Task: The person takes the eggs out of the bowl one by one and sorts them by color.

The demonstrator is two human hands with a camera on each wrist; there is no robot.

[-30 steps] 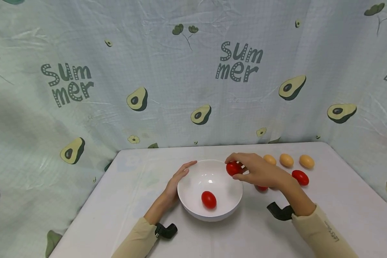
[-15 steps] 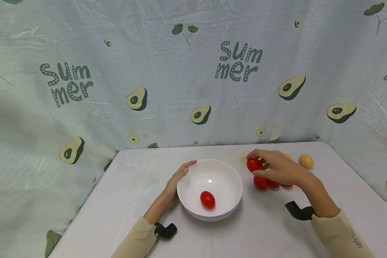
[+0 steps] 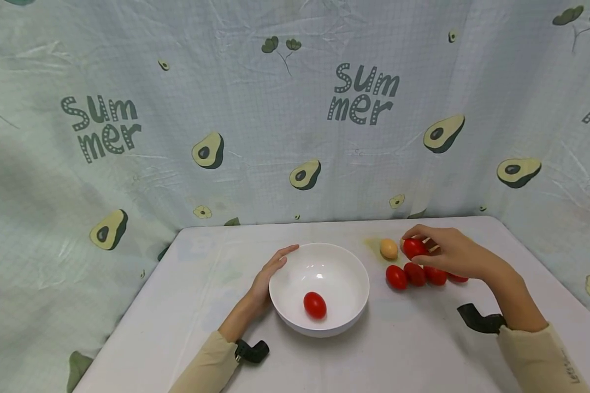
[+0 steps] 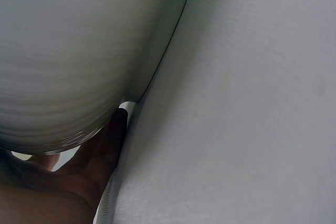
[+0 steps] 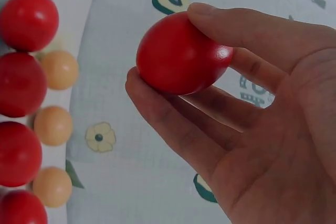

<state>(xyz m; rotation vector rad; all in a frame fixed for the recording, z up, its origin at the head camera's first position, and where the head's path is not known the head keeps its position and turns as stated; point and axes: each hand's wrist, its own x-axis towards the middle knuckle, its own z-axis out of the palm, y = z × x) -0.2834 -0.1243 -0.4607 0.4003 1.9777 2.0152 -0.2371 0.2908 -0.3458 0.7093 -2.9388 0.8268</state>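
A shiny red egg (image 3: 414, 248) is held between the thumb and fingertips of my right hand (image 3: 449, 252), over the right side of the table. The right wrist view shows this red egg (image 5: 181, 55) up close. My left hand (image 3: 266, 278) rests along the left side of a white bowl (image 3: 346, 286), fingers extended at its rim. From the left wrist, the bowl's outer wall (image 4: 68, 51) covers much of that hand (image 4: 68, 187). One red egg (image 3: 314, 305) lies inside the bowl, toward its near side.
Right of the bowl runs a row of several red eggs (image 3: 415, 274). Behind them is a yellowish-brown egg (image 3: 388, 249); the right wrist view shows more such eggs (image 5: 53, 125) beside the red row. A printed cloth (image 3: 255, 136) hangs behind the white table (image 3: 216, 262).
My right hand has moved right, away from the bowl, still holding the red egg. Eggs it had covered now show. The left hand and bowl have stayed in place.
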